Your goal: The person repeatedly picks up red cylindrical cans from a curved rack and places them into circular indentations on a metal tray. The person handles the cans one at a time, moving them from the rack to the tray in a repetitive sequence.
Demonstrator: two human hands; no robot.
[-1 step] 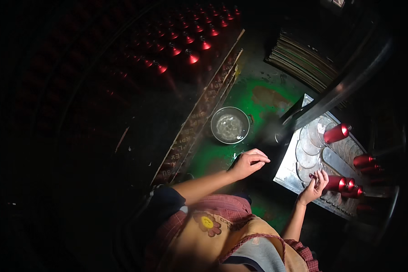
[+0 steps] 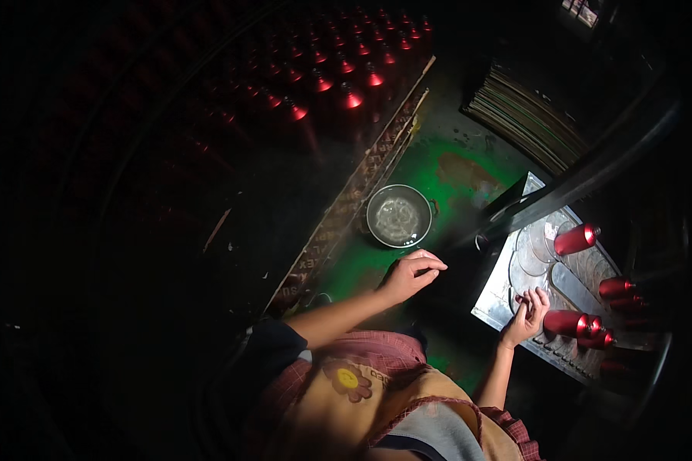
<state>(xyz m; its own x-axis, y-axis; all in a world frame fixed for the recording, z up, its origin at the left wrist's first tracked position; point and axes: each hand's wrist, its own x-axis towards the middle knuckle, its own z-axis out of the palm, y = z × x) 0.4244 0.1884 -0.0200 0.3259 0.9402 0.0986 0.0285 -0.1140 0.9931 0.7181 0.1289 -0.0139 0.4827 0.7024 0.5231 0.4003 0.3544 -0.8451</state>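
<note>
Left forearm (image 2: 338,317) slants rightward to the left hand (image 2: 407,277), fingers (image 2: 428,263) loosely bent; right forearm (image 2: 498,378) stands steeper below the right hand (image 2: 523,327), fingers curled and slightly spread.

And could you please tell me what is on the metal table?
On the table are several red bottles; whatever lies under the right hand is covered and cannot be seen.
</note>
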